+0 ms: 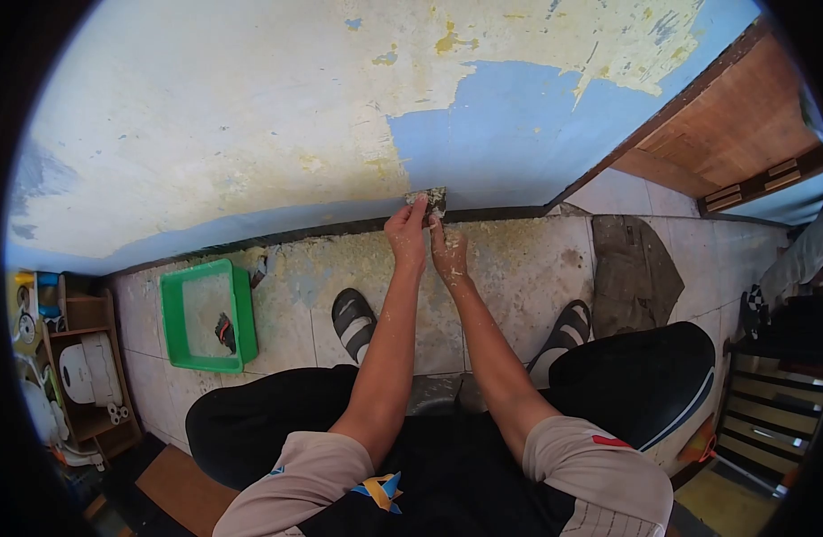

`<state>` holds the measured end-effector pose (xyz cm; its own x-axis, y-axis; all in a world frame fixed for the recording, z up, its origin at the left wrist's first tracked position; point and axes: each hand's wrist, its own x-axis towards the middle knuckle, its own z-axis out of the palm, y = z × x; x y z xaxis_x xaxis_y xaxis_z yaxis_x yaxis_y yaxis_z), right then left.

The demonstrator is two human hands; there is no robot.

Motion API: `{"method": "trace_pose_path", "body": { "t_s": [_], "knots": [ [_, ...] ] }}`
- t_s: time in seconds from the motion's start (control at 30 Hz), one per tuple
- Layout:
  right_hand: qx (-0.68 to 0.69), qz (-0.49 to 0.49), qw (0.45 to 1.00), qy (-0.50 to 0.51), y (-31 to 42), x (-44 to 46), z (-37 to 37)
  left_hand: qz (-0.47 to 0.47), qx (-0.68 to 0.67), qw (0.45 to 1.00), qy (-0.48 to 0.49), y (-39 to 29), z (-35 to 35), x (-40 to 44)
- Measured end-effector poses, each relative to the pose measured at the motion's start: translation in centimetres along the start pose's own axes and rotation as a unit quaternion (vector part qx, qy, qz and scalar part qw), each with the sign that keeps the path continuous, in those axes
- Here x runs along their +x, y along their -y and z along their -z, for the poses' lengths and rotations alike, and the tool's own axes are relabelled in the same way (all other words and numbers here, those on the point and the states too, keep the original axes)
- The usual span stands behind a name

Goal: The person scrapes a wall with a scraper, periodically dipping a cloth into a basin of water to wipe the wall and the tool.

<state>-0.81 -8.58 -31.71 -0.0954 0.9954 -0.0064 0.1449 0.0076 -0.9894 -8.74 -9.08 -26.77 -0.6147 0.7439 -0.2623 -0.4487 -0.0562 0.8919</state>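
Note:
A flat paint scraper (pixel 437 199), its blade spotted with paint flakes, is against the low part of the wall (pixel 483 134). My left hand (pixel 406 234) has its fingers pressed on the blade's left side. My right hand (pixel 450 251), dusted with pale flakes, is closed just below the blade; its fingers hide the handle. Around the blade, blue paint lies to the right, and a scraped cream and yellowish surface shows above and to the left. Paint crumbs cover the tiled floor (pixel 510 255) below.
A green plastic basin (pixel 243 313) holding a small dark and red object stands at left. My sandalled feet are on the tiles. A dark cloth (pixel 631 273) lies at right, near a wooden door panel (pixel 725 107). Shelves (pixel 80 358) stand far left, a black slatted rack (pixel 774 403) far right.

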Motion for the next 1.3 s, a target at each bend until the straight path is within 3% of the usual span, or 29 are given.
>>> {"method": "trace_pose_path", "body": {
  "t_s": [0.17, 0.23, 0.3, 0.43, 0.53, 0.6, 0.73, 0.8, 0.87, 0.93, 1.0, 1.03, 1.1, 1.23, 1.3],
  "knots": [
    [0.042, -0.055, 0.997, 0.03, 1.7, 0.0, 0.0, -0.04, 0.025, 0.999, -0.005, -1.1, -0.5, 0.0],
    [0.068, -0.067, 0.995, 0.02, -0.3, 0.2, -0.9, -0.049, 0.028, 0.998, -0.008, -1.4, -0.6, -0.1],
    [-0.02, -0.098, 0.995, 0.008, -3.3, 0.5, -1.8, -0.054, 0.031, 0.998, -0.013, -1.4, -0.7, -0.2],
    [0.042, -0.106, 0.993, -0.006, -4.7, 0.8, -2.5, -0.055, 0.03, 0.998, -0.02, -1.8, -1.0, -0.3],
    [0.062, -0.082, 0.995, 0.005, -1.5, 0.5, -1.3, -0.053, 0.025, 0.998, -0.026, -1.6, -1.2, -0.3],
    [0.074, -0.072, 0.992, 0.075, 2.1, 0.2, 0.2, -0.055, 0.03, 0.998, -0.028, -1.8, -1.2, -0.2],
    [0.029, -0.054, 0.998, -0.005, 2.0, 0.7, -0.7, -0.062, 0.038, 0.997, -0.025, -2.6, -1.6, -0.4],
    [0.035, 0.078, 0.996, 0.013, 6.3, 1.9, 0.7, -0.072, 0.048, 0.996, -0.025, -4.8, -2.8, -0.6],
    [0.02, 0.049, 0.997, 0.049, 9.4, 3.2, 1.5, -0.151, -0.004, 0.988, -0.02, -8.6, -5.5, -1.7],
    [0.01, 0.03, 0.996, 0.086, 10.3, 3.1, 1.1, -0.148, -0.006, 0.988, -0.032, -9.8, -6.1, -2.6],
    [0.138, 0.133, 0.98, -0.051, 10.7, 2.1, -1.1, -0.152, -0.01, 0.988, -0.04, -10.6, -6.4, -2.7],
    [0.14, 0.137, 0.979, -0.052, 10.5, 2.0, -1.0, -0.152, -0.004, 0.988, -0.033, -10.4, -6.1, -2.4],
    [0.119, 0.07, 0.99, -0.01, 10.0, 1.3, -0.8, -0.153, 0.002, 0.988, -0.025, -9.6, -5.2, -2.3],
    [0.136, 0.053, 0.989, -0.025, 7.9, 0.0, -0.5, -0.13, 0.062, 0.989, -0.03, -6.3, -3.4, -1.3],
    [0.133, -0.026, 0.991, 0.017, 5.3, -0.2, -0.5, -0.111, 0.069, 0.991, -0.028, -4.5, -2.6, -1.0]
  ]
}}
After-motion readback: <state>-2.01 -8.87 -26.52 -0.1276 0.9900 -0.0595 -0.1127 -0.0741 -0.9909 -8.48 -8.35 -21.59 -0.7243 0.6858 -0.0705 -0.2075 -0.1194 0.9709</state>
